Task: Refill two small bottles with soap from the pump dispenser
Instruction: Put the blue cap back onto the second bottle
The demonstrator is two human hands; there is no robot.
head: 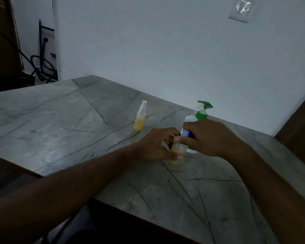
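A small clear bottle (pixel 177 150) holding yellow liquid stands on the grey marble table (pixel 77 124). My left hand (pixel 157 145) grips its body. My right hand (pixel 211 136) pinches the bottle's blue cap (pixel 185 133) at the top. Right behind my hands stands the pump dispenser (pixel 200 113), with a green pump head and a clear body, partly hidden by my right hand. A second small bottle (pixel 139 118), with a white spray top and yellow liquid, stands upright to the left, apart from both hands.
A white wall runs along the table's far edge, with a light switch (pixel 240 9) high up on the right. Dark cables and a stand (pixel 44 67) sit on the floor beyond the table's left corner. A brown panel (pixel 299 131) borders the right.
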